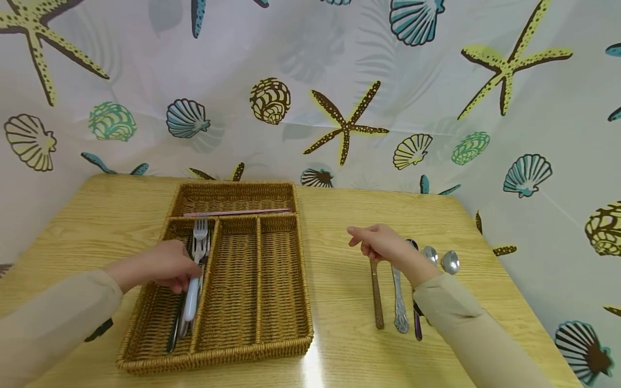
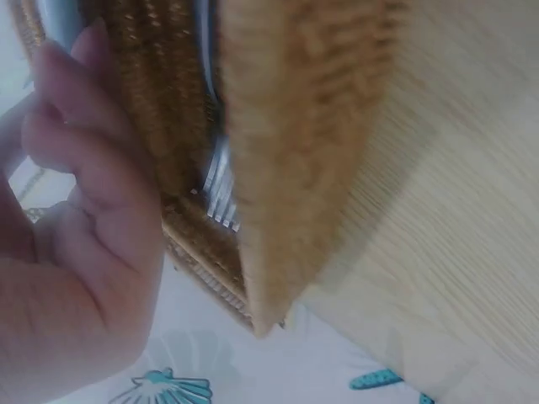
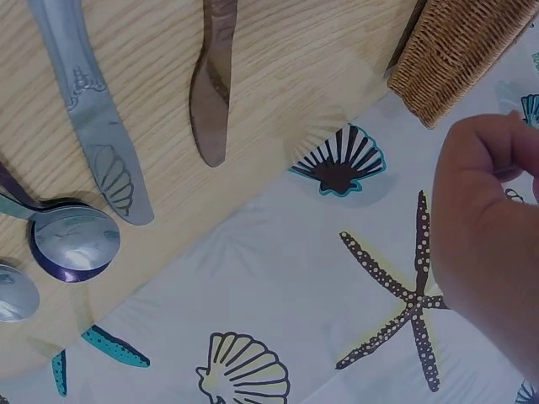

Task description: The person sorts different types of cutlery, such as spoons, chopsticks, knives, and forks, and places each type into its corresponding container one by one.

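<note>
My left hand (image 1: 176, 263) pinches a fork with a pale blue-white handle (image 1: 192, 299) over the left compartment of a wicker cutlery tray (image 1: 305, 302). The fork's tines point to the back of the tray. Beneath it lie other cutlery pieces, one with a black handle (image 1: 176, 323); fork tines (image 2: 222, 189) show inside the tray in the left wrist view. My right hand (image 1: 383, 242) hovers loosely curled and holds nothing, above the upper ends of a copper-coloured knife (image 1: 377, 302) and a silver knife with an ornate handle (image 1: 400, 307).
Pink chopsticks (image 1: 237, 212) lie in the tray's back compartment. Right of the knives are a purple-handled spoon (image 1: 418, 325) and silver spoons (image 1: 450, 262), partly hidden by my right arm. A shell-patterned cloth (image 1: 233, 140) hangs behind the wooden table (image 1: 339, 323).
</note>
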{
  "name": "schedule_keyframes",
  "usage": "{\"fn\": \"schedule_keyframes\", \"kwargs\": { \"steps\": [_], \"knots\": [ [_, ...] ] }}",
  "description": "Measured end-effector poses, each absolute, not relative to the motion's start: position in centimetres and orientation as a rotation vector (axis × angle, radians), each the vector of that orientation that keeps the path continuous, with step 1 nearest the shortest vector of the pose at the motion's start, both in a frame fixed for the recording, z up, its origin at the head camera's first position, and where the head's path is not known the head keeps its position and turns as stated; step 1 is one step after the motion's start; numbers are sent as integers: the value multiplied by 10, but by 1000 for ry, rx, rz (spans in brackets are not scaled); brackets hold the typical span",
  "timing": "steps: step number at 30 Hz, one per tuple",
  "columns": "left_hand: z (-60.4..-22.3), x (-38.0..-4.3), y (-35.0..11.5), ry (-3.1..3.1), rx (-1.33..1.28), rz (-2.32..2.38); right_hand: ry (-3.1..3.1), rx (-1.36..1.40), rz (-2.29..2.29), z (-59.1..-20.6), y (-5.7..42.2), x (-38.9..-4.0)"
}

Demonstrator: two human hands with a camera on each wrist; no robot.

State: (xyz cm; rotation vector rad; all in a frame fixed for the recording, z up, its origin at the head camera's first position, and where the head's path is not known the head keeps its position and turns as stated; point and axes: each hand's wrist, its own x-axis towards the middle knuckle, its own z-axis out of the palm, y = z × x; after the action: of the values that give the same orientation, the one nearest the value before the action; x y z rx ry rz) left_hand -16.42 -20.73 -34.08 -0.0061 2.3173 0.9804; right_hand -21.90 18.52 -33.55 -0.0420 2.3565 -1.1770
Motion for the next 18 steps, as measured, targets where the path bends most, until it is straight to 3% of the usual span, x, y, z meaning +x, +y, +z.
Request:
{"fn": "schedule_keyframes", "kwargs": {
  "steps": [18],
  "knots": [
    [-364,-160,-206,2441,97,728,2390,-5,-1193,-334,206,-219]
  ]
}}
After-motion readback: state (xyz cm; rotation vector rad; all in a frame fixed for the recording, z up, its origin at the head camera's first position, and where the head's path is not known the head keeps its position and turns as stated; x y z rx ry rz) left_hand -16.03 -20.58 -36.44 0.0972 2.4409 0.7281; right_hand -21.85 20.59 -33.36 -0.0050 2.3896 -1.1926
